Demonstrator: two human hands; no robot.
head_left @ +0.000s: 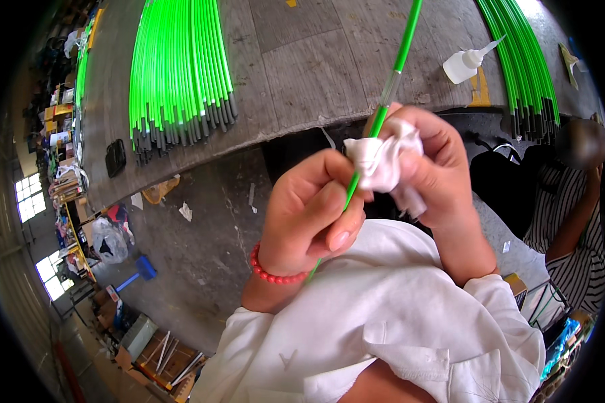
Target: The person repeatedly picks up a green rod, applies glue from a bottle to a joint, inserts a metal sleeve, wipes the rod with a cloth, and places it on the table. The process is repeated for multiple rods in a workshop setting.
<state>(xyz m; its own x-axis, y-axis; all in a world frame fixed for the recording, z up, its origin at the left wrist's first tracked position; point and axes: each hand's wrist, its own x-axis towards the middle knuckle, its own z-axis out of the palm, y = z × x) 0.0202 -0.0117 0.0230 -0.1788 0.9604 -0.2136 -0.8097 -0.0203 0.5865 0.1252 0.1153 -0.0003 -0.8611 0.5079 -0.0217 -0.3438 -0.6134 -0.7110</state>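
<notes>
My left hand, a red bead bracelet at its wrist, is closed around a thin green rod. The rod slants from my chest up and away over the table edge, with a short clear sleeve on it just beyond my hands. My right hand is closed on a crumpled white cloth, which is wrapped about the rod right above my left hand. Part of the rod is hidden by the cloth and my fingers.
On the grey table lie a bundle of green rods with dark ends, another bundle at the right, and a white nozzle bottle. A black object rests near the left edge. Another person in a striped top sits at the right.
</notes>
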